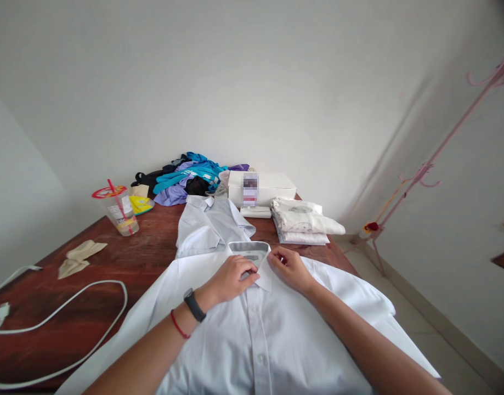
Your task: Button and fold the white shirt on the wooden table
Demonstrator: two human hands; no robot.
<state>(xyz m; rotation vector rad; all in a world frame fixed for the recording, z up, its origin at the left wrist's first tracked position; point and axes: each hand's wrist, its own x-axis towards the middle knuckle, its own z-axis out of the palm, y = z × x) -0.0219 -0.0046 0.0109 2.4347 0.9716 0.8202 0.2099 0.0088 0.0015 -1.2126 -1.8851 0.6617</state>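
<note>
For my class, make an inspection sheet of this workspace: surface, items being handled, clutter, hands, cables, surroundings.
Surface: reddish-brown wooden table, partly covered by clothing.
Items handled: white buttoned shirt spread out, collar farthest from the person.
Clutter: lidded cup with red straw, tan scraps, clothes heap, white box, folded stack, second pale shirt.
Grippers: left hand, wearing a dark wristband, and right hand both at the collar; how firmly the fingers hold is unclear.
Cables: white cable looped at the table's left.
Surroundings: pale wall; pink stand at right; spills, nothing seen.
</note>
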